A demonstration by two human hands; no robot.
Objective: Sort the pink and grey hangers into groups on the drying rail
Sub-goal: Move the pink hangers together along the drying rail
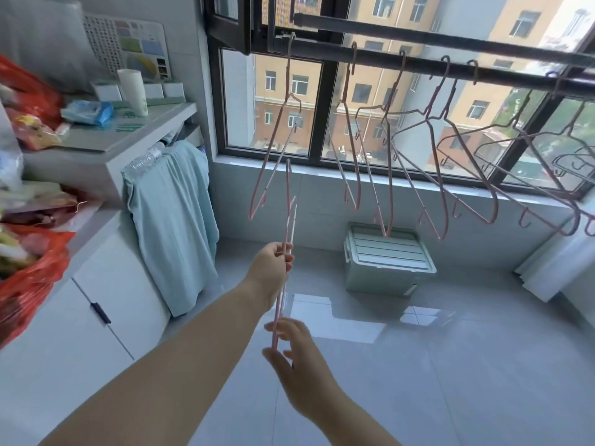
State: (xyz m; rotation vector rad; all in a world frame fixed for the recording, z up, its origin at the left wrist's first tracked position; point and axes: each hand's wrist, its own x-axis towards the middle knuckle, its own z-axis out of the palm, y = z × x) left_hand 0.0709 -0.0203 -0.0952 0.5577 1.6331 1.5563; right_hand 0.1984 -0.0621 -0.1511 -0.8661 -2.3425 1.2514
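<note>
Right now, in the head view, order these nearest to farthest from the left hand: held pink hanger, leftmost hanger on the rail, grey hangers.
1. The held pink hanger, gripped in the left hand.
2. The leftmost hanger, just above, on the rail.
3. The grey hangers, far right on the rail.
</note>
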